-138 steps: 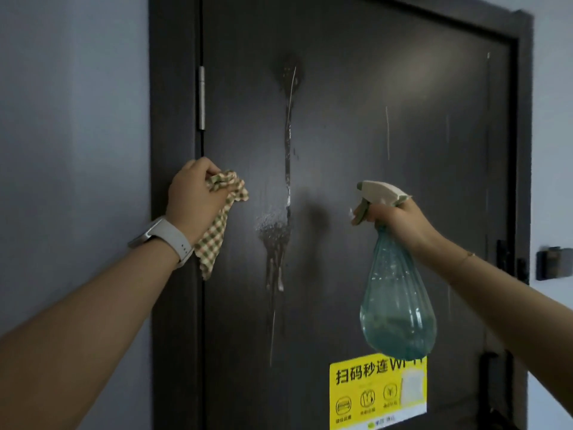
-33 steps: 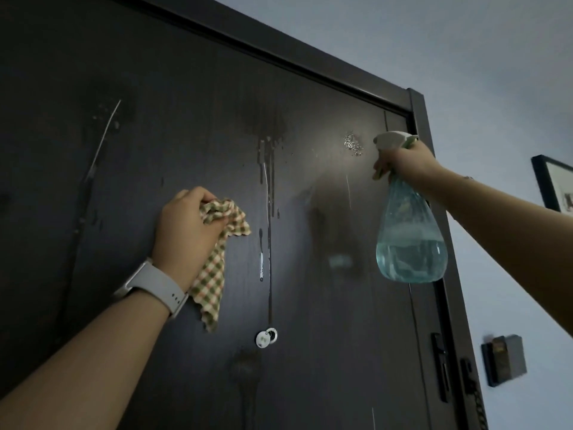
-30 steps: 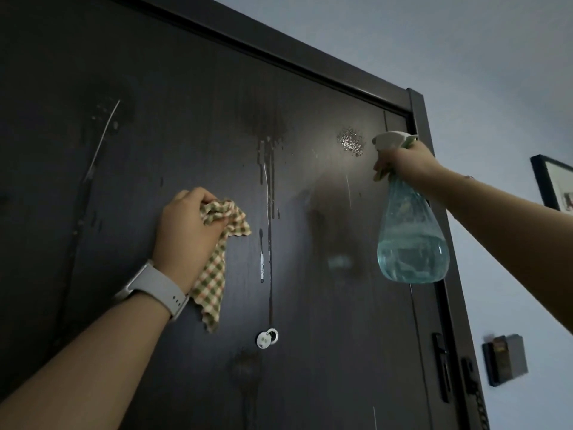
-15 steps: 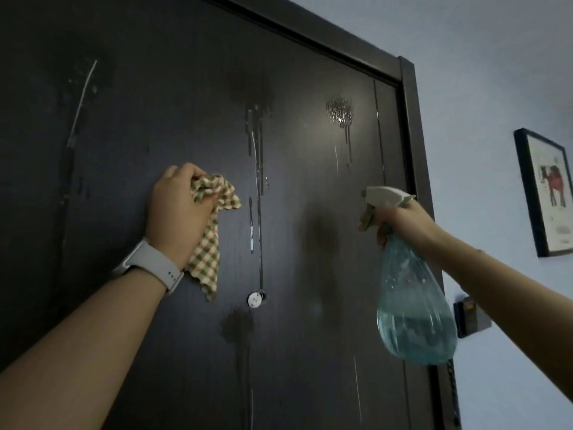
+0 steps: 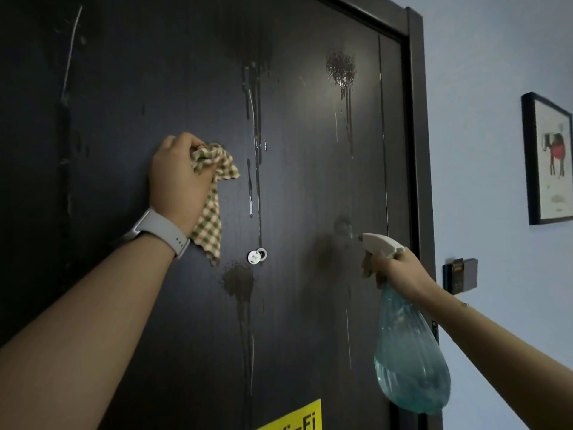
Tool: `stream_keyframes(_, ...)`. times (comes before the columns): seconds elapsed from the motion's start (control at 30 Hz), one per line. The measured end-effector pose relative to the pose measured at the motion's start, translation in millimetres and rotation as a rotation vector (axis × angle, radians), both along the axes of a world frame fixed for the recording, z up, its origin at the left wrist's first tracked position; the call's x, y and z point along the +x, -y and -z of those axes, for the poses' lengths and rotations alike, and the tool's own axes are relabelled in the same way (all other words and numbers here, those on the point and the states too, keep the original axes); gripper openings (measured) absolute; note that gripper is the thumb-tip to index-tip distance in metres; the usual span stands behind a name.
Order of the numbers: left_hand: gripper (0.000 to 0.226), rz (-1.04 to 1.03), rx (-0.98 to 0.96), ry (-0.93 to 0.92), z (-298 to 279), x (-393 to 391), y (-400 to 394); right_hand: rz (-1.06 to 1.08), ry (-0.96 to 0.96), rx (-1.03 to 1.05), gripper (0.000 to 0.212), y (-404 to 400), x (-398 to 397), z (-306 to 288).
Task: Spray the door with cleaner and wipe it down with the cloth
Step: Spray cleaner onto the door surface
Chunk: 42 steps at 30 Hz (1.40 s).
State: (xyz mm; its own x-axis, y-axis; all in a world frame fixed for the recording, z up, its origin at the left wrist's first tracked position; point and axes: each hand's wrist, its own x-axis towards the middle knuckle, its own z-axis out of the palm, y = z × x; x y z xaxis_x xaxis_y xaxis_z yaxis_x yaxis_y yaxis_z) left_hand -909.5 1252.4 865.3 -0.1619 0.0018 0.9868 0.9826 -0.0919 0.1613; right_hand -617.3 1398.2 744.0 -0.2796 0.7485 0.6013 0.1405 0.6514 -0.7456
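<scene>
A dark brown door (image 5: 161, 88) fills most of the view, streaked with wet spray patches and drips running down it. My left hand (image 5: 176, 181) grips a bunched checked cloth (image 5: 212, 193) against the door's left half, and the cloth's tail hangs down. My right hand (image 5: 400, 271) holds the white trigger head of a teal spray bottle (image 5: 409, 364), its nozzle pointing at the door from close by at mid height. A fresh wet patch (image 5: 341, 69) sits high on the right, another (image 5: 238, 280) just under the peephole (image 5: 256, 256).
The door frame (image 5: 418, 150) runs down the right side. On the pale wall beyond hang a framed picture (image 5: 548, 162) and a small dark wall box (image 5: 460, 276). A yellow sticker (image 5: 294, 418) shows at the door's bottom edge of view.
My right hand has lowered the spray bottle from the door's upper right to mid height. The high spray patch now drips. My left hand with the cloth has stayed on the door.
</scene>
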Motion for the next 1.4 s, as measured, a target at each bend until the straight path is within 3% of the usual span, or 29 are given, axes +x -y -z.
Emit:
stream_keyframes(0.07, 0.021, -0.003, -0.004, 0.004, -1, 0, 1, -0.017, -0.036, -0.024, 0.028, 1, 0, 4)
stream_keyframes(0.33, 0.024, 0.134, -0.147, 0.081, 32, 24, 29, -0.070, -0.010, -0.051, 0.042, 27, -4, 50)
stream_keyframes(0.53, 0.023, 0.274, -0.295, 0.318, 152, 41, 88, -0.138, 0.034, -0.070, 0.055, 81, -34, 128)
stream_keyframes(0.67, 0.023, 0.281, -0.422, 0.520, 246, 35, 134, -0.235, 0.008, -0.220, 0.024, 131, -60, 187)
stream_keyframes(0.8, 0.023, 0.259, -0.480, 0.854, 343, 30, 190, -0.276, 0.047, -0.331, 0.020, 178, -87, 256)
stream_keyframes(0.9, 0.023, 0.214, -0.483, 1.058, 415, 28, 229, -0.340, 0.034, -0.441, 0.029, 211, -104, 312)
stream_keyframes(1.03, 0.022, 0.091, -0.496, 1.263, 488, 27, 271, -0.419, 0.082, -0.590, 0.018, 245, -123, 379)
stream_keyframes(1.13, 0.019, 0.007, -0.486, 1.335, 524, 23, 285, -0.456, 0.149, -0.648, 0.032, 256, -136, 420)
stream_keyframes(1.4, 0.021, -0.094, -0.556, 1.312, 584, -17, 301, -0.429, 0.269, -0.572, 0.021, 273, -157, 469)
